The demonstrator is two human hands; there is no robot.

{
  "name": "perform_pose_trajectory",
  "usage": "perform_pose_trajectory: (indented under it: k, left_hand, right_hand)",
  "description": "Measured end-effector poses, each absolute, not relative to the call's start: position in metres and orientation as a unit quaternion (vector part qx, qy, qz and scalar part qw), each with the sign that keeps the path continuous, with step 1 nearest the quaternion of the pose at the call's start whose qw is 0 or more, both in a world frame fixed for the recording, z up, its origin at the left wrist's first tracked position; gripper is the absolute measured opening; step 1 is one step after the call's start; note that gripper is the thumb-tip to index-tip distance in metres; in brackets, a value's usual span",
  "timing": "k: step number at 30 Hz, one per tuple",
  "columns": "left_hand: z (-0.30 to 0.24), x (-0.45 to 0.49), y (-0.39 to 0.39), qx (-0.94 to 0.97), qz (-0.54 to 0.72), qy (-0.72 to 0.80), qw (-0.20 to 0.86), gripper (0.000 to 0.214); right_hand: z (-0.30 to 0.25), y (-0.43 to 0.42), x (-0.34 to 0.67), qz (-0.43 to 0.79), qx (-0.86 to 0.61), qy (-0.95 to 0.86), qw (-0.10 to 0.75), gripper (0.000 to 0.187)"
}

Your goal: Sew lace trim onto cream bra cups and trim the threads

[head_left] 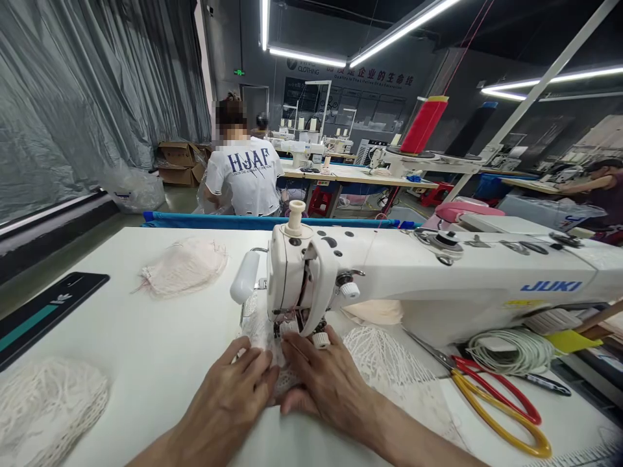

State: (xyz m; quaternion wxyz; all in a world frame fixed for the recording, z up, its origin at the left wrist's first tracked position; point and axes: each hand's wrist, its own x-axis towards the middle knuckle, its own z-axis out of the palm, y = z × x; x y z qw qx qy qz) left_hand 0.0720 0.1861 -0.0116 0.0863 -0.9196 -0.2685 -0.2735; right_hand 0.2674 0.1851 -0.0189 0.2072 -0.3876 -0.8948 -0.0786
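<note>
A white sewing machine stands in front of me, its needle area partly covered by my fingers. White lace fabric runs beneath the presser foot. On the fabric's left side, my left hand grips it with bent fingers. Close to the foot, my right hand has its fingers and thumb closed on the same lace. White netted fabric with fringe lies to the right of that hand. A pale pink fabric piece rests on the table at the left.
Scissors with red and yellow handles lie at the right, beside a coil of pale cord and a black marker. A netted bundle and a dark ruler-like box are at the left. A person sits beyond the table.
</note>
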Motion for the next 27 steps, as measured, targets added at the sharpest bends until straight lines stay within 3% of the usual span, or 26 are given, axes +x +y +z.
perform_pose_trajectory:
  k: [12,19,27]
  left_hand:
    - [-0.012,0.078,0.214,-0.916,-0.264,-0.284,0.105,0.019]
    - [-0.025,0.074,0.21,-0.912,-0.271,-0.277,0.134,0.021]
    - [-0.03,0.075,0.201,-0.903,-0.308,-0.258,0.152,0.025]
  right_hand:
    - [-0.012,0.197,0.266,-0.166,-0.421,-0.85,0.268,0.06]
    - [-0.018,0.19,0.273,-0.103,-0.369,-0.898,0.215,0.07]
    - [-0.016,0.18,0.271,-0.049,-0.35,-0.902,0.247,0.052]
